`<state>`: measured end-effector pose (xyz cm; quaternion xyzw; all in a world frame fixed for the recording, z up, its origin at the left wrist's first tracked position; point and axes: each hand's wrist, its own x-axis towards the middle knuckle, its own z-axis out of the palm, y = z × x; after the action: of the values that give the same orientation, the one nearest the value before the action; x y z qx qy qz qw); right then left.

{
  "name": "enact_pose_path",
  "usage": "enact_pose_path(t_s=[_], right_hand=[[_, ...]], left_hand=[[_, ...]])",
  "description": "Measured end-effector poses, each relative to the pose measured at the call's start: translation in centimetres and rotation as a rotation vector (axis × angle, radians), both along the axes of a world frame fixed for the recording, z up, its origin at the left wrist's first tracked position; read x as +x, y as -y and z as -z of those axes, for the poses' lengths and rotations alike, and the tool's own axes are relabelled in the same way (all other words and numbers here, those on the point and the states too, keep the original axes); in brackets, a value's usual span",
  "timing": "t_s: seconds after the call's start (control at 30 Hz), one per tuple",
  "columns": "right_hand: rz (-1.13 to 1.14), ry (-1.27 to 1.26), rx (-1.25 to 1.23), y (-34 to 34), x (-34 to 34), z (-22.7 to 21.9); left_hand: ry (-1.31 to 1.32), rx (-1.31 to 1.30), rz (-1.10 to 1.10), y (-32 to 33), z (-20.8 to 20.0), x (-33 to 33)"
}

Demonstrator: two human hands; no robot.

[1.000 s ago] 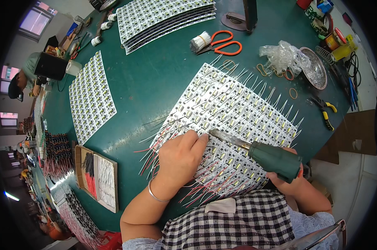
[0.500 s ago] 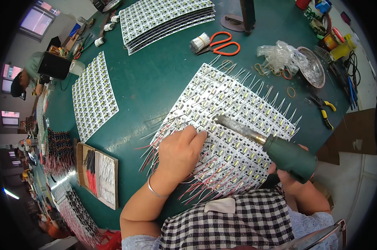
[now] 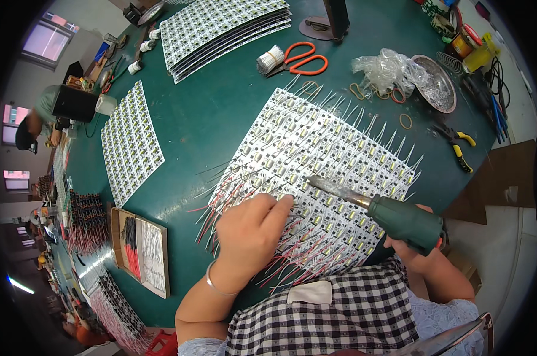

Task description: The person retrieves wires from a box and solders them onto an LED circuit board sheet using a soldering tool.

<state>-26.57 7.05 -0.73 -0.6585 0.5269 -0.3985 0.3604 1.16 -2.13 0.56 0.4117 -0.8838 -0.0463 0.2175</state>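
Observation:
A large white circuit board panel (image 3: 288,121) lies on the green table, dotted with small black and yellowish parts. Thin white, red and black wires (image 3: 283,270) stick out along its edges and across its face. My right hand (image 3: 412,254) grips a heat gun (image 3: 406,224) with a dark green body; the metal nozzle points left, over the middle of the panel. On the panel's left part rests my left hand (image 3: 247,231), thumb and fingers drawn together close to the nozzle tip. Whatever lies between those fingertips is hidden.
An open box (image 3: 166,261) of black, red and white wires stands at left, beneath a loose board panel (image 3: 132,142). Stacked panels (image 3: 221,32), orange-handled scissors (image 3: 307,58) and a wire bundle (image 3: 270,60) lie behind. Pliers (image 3: 460,148), a metal dish (image 3: 449,107) and a plastic bag (image 3: 387,74) sit right.
My left hand has shifted slightly down and left over the panel. The heat gun has moved a little left, its nozzle tip slightly lower. The whole view has shifted slightly.

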Motion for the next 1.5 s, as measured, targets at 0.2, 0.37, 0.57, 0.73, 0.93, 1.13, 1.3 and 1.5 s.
enact_pose_path(t_s=[0.2,0.37,0.57,0.73,0.93,1.13,1.3,1.5], right_hand=[[-0.101,-0.200,-0.004,-0.1,0.3,-0.6],[-0.057,-0.173,0.024,-0.2,0.6,-0.1],[-0.188,-0.220,0.028,1.0,0.9,-1.1],[-0.187,-0.240,-0.096,0.7,0.5,0.2],[-0.193,-0.044,-0.090,1.2,0.3,-0.6],[-0.086,-0.023,0.083,0.4,0.1,0.0],[0.136,0.241,0.369,0.3,1.1,-1.4],[-0.011,-0.012,0.320,0.5,0.8,0.1]], left_hand=[[0.035,0.031,0.022,0.5,2.9,-0.2],[0.020,0.002,0.035,0.5,3.1,-0.3],[0.031,0.007,0.043,0.6,3.0,-0.4],[0.029,0.042,0.001,0.5,2.9,-0.5],[0.041,0.050,-0.009,0.4,2.8,-0.5],[0.014,0.084,-0.006,0.4,2.4,-0.2],[-0.103,0.172,-0.098,0.6,-0.9,2.8],[-0.151,0.132,-0.089,1.6,-0.7,2.2]])
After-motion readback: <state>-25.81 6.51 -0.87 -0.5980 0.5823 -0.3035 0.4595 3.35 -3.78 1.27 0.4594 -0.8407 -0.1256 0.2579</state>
